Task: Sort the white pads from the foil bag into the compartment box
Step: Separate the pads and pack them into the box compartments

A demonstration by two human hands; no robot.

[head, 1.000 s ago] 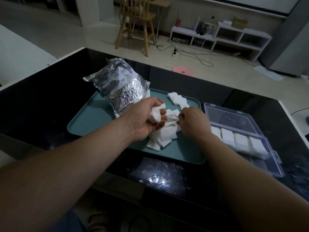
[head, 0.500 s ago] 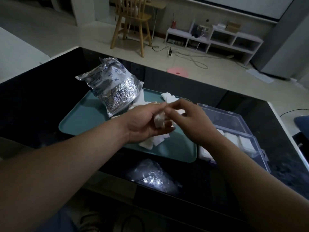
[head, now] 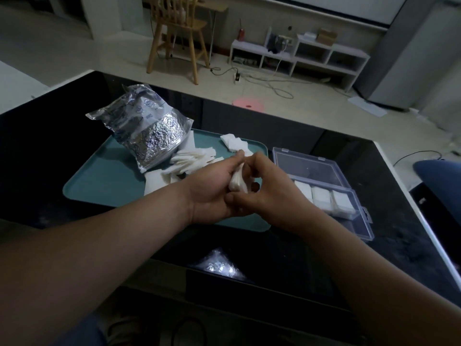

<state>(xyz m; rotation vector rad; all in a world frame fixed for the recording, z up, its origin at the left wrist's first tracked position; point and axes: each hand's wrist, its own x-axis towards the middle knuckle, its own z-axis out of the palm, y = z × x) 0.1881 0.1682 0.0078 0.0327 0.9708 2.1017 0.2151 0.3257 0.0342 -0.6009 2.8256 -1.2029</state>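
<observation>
foil bag (head: pixel 147 126) on tray (head: pixel 99 181) | right hand (head: pixel 269 196), gripping pads (head: pixel 237 182), hides box (head: pixel 311 168) corner

Both bare forearms reach in from the lower corners and meet at mid-frame, wrists nearly straight; the left hand (head: pixel 212 188) is turned palm inward, its fingers curled about a small stack of white pads (head: pixel 236 182); the right hand (head: pixel 272 196) closes on the same stack from the other side (thumb underneath, fingertips tucked in against it); the two hands touch each other, the back of the right facing up.
</observation>
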